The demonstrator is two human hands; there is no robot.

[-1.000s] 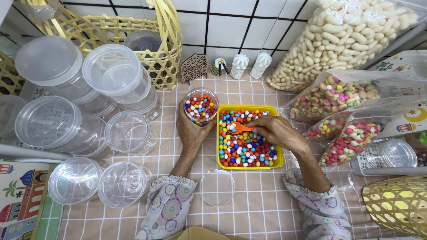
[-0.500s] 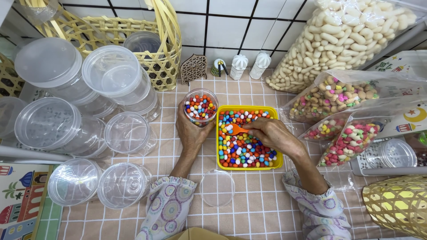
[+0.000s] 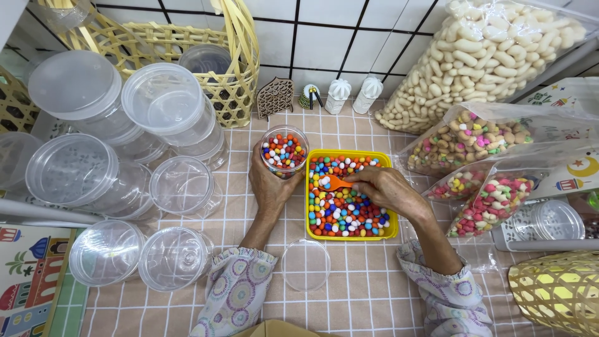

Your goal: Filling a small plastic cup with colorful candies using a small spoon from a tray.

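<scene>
My left hand (image 3: 267, 184) grips a small clear round jar (image 3: 284, 150) partly filled with coloured round candies, standing just left of a yellow rectangular tray (image 3: 391, 228). The tray is full of the same coloured candies (image 3: 344, 212). My right hand (image 3: 382, 187) is over the tray and holds an orange scoop (image 3: 335, 182) whose bowl points left, low over the candies near the tray's upper left. A clear round lid (image 3: 305, 264) lies on the cloth below the tray.
Several clear lidded tubs (image 3: 93, 168) are stacked at left, beside a woven basket (image 3: 228, 68). Bags of snacks (image 3: 480, 134) lie at right, a big bag of pale puffs (image 3: 480, 56) behind them. Small ornaments (image 3: 340, 95) stand by the tiled wall. A yellow woven basket (image 3: 558, 293) sits at lower right.
My right hand and the orange scoop have shifted slightly left over the tray, toward the jar. My left hand and the jar stay put.
</scene>
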